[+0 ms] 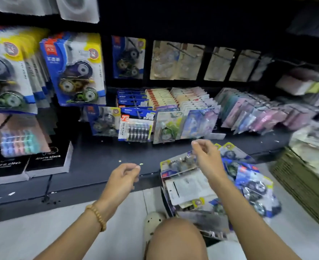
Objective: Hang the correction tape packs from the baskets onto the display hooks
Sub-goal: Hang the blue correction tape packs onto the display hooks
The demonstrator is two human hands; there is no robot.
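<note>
Correction tape packs (220, 186) lie heaped in a basket on the floor at the right, beside a bare knee (175, 241). More packs (78, 70) hang on the display hooks at upper left. Left hand (124, 176) hovers with fingers loosely curled, holding nothing. Right hand (204, 156) hangs over the heap, fingertips drawn together; whether it pinches anything, I cannot tell

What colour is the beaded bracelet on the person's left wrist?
Light tan, like pale wood: the bracelet shows plainly in the head view, the only view.
</note>
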